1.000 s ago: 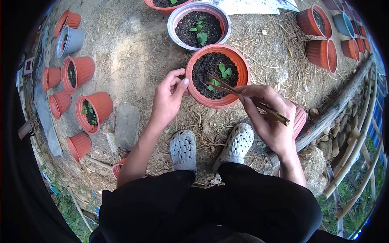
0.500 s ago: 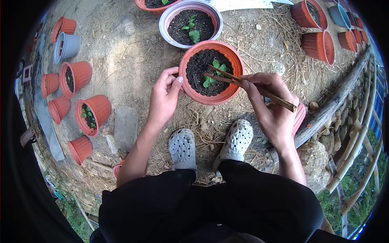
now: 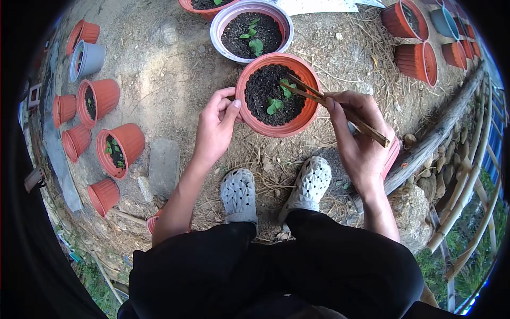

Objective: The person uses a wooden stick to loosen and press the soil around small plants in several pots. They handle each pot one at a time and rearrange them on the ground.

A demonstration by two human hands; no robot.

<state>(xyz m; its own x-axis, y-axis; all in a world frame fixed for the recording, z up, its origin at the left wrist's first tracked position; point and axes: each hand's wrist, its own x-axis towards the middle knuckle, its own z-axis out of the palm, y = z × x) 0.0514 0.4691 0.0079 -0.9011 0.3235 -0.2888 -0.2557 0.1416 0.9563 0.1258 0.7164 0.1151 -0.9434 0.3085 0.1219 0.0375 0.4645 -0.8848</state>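
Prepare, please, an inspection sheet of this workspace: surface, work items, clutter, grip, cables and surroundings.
Surface: bare brown earth.
Work items: round orange plastic pot, dark soil, green leafy seedlings, two-pronged brown wooden tool.
Clutter: scattered dry yellowish straw, flat grey rectangular slab.
Grip: left hand on the pot's rim; right hand holds the tool, tips by a seedling.
Cables: nothing seen.
Surroundings: tapered orange plastic pots, weathered grey wooden log, pale bamboo poles.

Orange-red pot (image 3: 276, 131), brown sticks (image 3: 369, 129), green seedlings (image 3: 274, 106)

Head view: we look forward and steeply down
Nearest: our legs (image 3: 345, 255)
Farther out: left hand (image 3: 217, 126), right hand (image 3: 366, 138)
Border: dark, curved
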